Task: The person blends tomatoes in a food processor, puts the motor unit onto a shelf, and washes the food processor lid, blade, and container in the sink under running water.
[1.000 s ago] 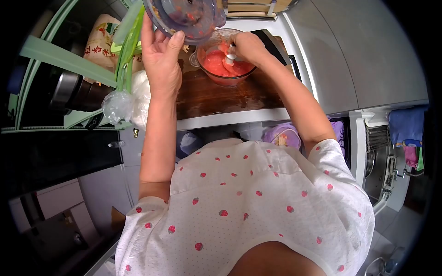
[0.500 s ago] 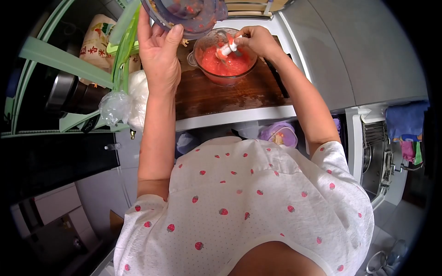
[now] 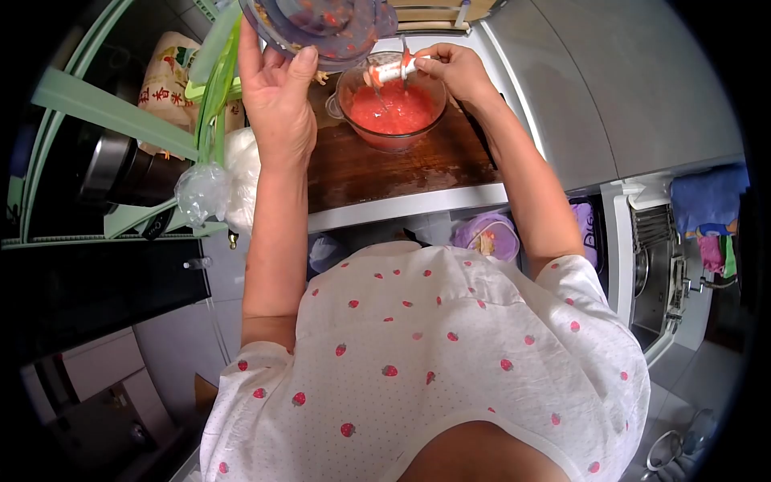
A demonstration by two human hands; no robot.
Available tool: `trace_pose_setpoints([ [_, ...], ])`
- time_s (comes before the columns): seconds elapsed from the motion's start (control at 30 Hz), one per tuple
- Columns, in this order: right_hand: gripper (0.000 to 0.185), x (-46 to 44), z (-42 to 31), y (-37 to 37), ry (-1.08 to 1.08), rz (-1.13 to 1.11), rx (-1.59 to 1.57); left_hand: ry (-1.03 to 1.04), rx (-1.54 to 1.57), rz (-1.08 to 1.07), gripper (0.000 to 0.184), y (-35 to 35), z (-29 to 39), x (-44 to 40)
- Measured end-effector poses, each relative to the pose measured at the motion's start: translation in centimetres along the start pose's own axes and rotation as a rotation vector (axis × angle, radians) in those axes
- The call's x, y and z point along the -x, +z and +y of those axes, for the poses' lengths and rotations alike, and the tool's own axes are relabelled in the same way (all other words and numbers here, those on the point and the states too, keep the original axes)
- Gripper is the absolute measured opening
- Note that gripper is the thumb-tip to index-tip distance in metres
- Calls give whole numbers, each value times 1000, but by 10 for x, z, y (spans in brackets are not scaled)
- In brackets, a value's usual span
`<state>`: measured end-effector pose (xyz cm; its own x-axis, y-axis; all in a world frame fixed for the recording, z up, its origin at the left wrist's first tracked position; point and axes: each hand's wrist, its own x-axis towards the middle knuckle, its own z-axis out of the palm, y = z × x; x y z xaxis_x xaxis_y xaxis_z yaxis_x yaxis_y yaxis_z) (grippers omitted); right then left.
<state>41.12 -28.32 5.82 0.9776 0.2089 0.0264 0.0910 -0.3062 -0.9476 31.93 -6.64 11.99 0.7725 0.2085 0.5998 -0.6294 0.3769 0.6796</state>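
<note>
At the top, my left hand (image 3: pixel 277 100) grips a see-through purple chopper bowl (image 3: pixel 341 44), held tilted, with red and pale bits stuck to its inside. My right hand (image 3: pixel 456 71) pinches one end of a chopper blade (image 3: pixel 392 72), a white shaft with metal blades and red pulp on it. The blade is held over a glass bowl (image 3: pixel 438 120) of wet red pulp (image 3: pixel 389 112). That glass bowl stands on a brown wooden board (image 3: pixel 361 173), just right of my left hand.
Left of my left arm are a white plastic bag (image 3: pixel 241 173), green onions (image 3: pixel 215 104) and a green rack (image 3: pixel 112 120). A purple lined bin (image 3: pixel 490 237) sits below the counter edge (image 3: pixel 401 205). A sink (image 3: pixel 654 277) is at the right.
My right hand has lifted the chopper blade slightly up and turned it more level, above the pulp. My left hand and the purple bowl have barely moved.
</note>
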Motion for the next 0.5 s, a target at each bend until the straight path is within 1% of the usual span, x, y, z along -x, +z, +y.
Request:
trace_pose_setpoints([
  [0.07,14,7,-3,5,-27,39,-117,19,13,25,67,3,1,0],
  [0.1,16,8,-2,7,-19,50,294,16,16,18,67,3,2,1],
  [0.17,18,11,-1,11,-15,95,393,1,12,-15,68,3,2,-1],
  [0.2,18,11,-5,9,-18,98,393,5,13,-17,68,3,3,-1],
  [0.27,19,16,-14,5,3,92,10,-3,-7,6,68,4,4,1],
  [0.3,19,14,-9,6,5,98,10,-6,-4,1,68,4,4,1],
  [0.37,21,8,-3,9,-63,152,506,13,4,-5,69,6,4,1],
  [0.4,19,11,-5,10,-1,111,466,13,9,-13,69,7,4,0],
  [0.43,19,11,-10,10,-4,117,467,24,1,-18,69,7,5,0],
  [0.5,18,12,-15,11,-78,212,188,32,-9,-20,69,5,7,0],
])
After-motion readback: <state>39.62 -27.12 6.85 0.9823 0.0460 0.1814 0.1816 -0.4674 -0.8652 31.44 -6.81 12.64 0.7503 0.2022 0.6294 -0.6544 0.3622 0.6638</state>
